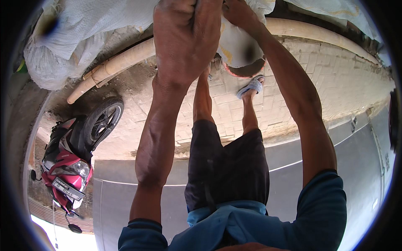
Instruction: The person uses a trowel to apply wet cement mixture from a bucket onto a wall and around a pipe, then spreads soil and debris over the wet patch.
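At the upper edge of the view, the left hand (pixel 186 39) reaches up with its back toward the camera, large in the foreground, its knuckles bent; the fingertips are out of sight, so I cannot tell whether it is closed on anything. Just to its right, the right hand (pixel 239 14) is at the top of a pale sack (pixel 234 52) with yellow marks; its fingers bend, but they run so close to the edge and the other hand that I cannot tell whether they grip. This sack is at the upper middle, between the forearms, in front of the person's feet. Below it shows a curved red rim (pixel 235 75), near the grey sandal (pixel 252 85) on the right foot; the left foot is mostly hidden by the left arm. One pole (pixel 121 58) slants across the floor (pixel 310 96) on the left, beside more white sacks (pixel 88 29), and another length of pole curves away on the right. Farther left, a red and black motorbike (pixel 69 165) is well apart from the hands. Dark shorts (pixel 228 171) and blue sleeves (pixel 320 198) fill the lower middle, before a grey wall (pixel 115 201).
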A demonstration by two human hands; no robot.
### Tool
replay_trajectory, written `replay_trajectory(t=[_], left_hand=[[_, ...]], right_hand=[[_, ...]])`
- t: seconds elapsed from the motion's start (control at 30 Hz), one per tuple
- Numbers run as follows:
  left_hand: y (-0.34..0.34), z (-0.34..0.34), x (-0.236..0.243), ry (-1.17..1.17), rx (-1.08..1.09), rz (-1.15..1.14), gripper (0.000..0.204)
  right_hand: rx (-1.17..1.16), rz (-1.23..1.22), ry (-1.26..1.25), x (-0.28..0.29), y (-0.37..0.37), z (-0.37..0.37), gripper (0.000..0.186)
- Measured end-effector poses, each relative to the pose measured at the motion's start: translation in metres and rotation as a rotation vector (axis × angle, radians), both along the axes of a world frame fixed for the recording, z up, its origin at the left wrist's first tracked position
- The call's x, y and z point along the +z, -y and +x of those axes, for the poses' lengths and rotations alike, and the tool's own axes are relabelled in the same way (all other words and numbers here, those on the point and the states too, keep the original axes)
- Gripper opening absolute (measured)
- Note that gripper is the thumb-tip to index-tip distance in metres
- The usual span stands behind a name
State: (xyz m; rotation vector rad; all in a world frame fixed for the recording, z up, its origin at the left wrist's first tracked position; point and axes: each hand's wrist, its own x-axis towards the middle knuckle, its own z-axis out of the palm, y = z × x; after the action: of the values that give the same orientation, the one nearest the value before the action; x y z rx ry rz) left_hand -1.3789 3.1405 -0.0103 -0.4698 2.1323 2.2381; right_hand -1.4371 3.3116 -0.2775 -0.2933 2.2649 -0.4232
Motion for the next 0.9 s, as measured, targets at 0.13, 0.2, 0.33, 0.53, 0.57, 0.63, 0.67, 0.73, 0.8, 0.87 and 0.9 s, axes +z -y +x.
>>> replay_trajectory(t=[0.13, 0.2, 0.33, 0.53, 0.57, 0.63, 0.67, 0.73, 0.8, 0.87, 0.9], left_hand=[[0.001, 0.0, -0.026, -0.183, 0.083, -0.053, 0.041], [0.008, -0.001, -0.02, -0.121, 0.048, 0.0, 0.042], [0.012, -0.008, -0.002, 0.02, 0.24, 0.011, 0.044], [0.014, 0.004, 0.006, -0.028, -0.06, -0.018, 0.045], [0.023, 0.003, 0.019, 0.007, -0.141, -0.036, 0.045], [0.021, 0.006, 0.02, 0.012, -0.142, -0.113, 0.046], [0.006, 0.006, -0.004, -0.035, -0.088, -0.148, 0.047], [-0.006, 0.011, 0.001, -0.047, 0.0, -0.237, 0.048], [-0.028, 0.012, 0.009, -0.025, -0.031, -0.227, 0.05], [-0.028, 0.019, -0.001, -0.126, -0.001, -0.283, 0.051], [-0.028, 0.029, -0.002, -0.133, 0.017, -0.315, 0.051]], right_hand=[[-0.148, -0.147, 0.242, -0.029, 0.025, -0.01, 0.039], [-0.252, -0.207, 0.354, -0.044, 0.023, -0.017, 0.038], [-0.425, -0.355, 0.532, -0.044, 0.022, -0.021, 0.038], [-0.635, -0.648, 0.597, 0.006, -0.027, -0.003, 0.037], [-0.64, -0.762, 0.584, 0.026, -0.028, -0.003, 0.036], [-0.644, -0.771, 0.649, 0.074, -0.031, -0.005, 0.036], [-0.673, -0.762, 0.65, 0.099, -0.045, -0.005, 0.037], [-0.658, -0.7, 0.659, 0.153, -0.048, -0.003, 0.036], [-0.568, -0.672, 0.86, 0.153, -0.102, -0.013, 0.041], [-0.54, -0.655, 0.581, 0.199, -0.114, 0.018, 0.044], [-0.526, -0.649, 0.436, 0.226, -0.122, 0.037, 0.046]])
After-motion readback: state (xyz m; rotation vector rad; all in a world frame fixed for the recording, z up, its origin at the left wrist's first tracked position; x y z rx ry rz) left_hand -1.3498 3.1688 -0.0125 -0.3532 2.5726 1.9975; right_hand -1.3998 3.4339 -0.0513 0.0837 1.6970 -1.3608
